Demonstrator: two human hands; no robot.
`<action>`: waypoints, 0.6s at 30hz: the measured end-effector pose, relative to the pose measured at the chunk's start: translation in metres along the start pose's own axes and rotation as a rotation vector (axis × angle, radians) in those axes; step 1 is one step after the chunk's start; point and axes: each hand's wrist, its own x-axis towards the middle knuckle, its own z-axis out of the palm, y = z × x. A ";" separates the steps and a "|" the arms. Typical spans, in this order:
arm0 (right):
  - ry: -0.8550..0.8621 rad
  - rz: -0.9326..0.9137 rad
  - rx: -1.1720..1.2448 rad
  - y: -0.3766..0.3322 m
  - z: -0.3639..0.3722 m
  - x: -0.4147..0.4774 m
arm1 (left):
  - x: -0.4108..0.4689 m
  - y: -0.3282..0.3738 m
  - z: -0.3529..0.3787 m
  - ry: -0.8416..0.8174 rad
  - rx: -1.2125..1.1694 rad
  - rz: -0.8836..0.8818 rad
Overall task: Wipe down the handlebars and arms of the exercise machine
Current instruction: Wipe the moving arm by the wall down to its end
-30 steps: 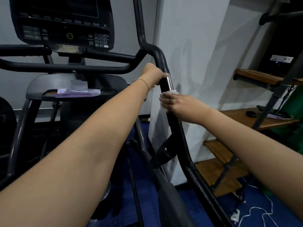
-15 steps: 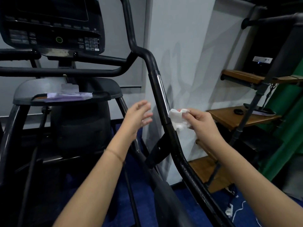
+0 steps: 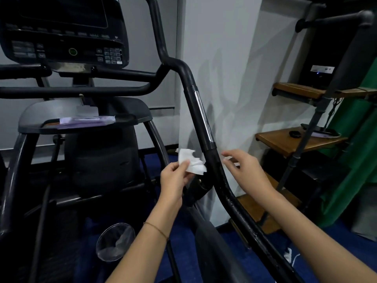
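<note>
The exercise machine's black right arm (image 3: 221, 180) runs from the upper middle down to the lower right, with a chrome strip (image 3: 204, 117) on its grip. My left hand (image 3: 173, 180) pinches a crumpled white wipe (image 3: 191, 163) just left of the arm, below the chrome strip. On the other side of the arm, my right hand (image 3: 246, 170) has its fingers spread and is not touching the bar. A small pale bit shows at its fingertips; I cannot tell what it is. The horizontal handlebars (image 3: 81, 89) cross at the upper left.
The console (image 3: 63, 31) hangs at the top left, above a tray with a purple wipe packet (image 3: 85, 121). A lined bin (image 3: 115, 242) stands on the blue floor. A white pillar (image 3: 224, 58) is behind the arm; wooden shelves (image 3: 285, 141) and green cloth (image 3: 357, 160) are at the right.
My left hand let go of the upper grip and came down. The wipe passed from my right hand to my left, and my right hand opened beside the arm.
</note>
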 end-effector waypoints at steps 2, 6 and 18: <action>-0.132 -0.084 -0.153 0.010 0.001 -0.008 | 0.008 -0.008 -0.002 0.081 -0.002 0.031; -0.323 -0.087 -0.173 0.022 0.007 -0.008 | 0.020 -0.029 0.016 0.086 0.107 0.122; -0.311 0.200 0.477 0.026 0.007 -0.009 | -0.004 -0.064 0.023 -0.001 0.616 0.659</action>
